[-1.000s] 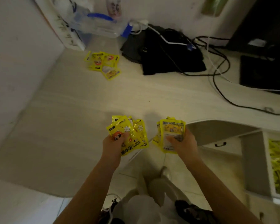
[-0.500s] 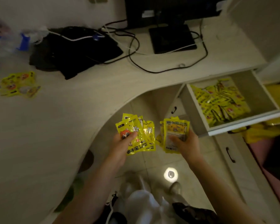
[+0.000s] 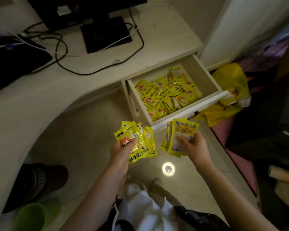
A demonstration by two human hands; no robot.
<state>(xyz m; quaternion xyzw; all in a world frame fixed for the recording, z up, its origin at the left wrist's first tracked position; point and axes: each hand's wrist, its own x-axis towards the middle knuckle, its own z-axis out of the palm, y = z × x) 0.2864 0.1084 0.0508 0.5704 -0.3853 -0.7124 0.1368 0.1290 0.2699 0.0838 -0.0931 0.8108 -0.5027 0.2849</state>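
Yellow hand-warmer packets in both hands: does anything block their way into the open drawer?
Nothing visible does. The left hand and right hand hold yellow foil packets in front of the white drawer, pulled open and uncovered.

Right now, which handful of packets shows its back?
The stack in the right hand: its top packet shows a pale text panel, while the fan in the left hand shows cartoon fronts.

Monitor stand [image 3: 105, 33], cables [image 3: 83, 74] on desk [image 3: 32, 100]; green cup [image 3: 29, 217] low left.
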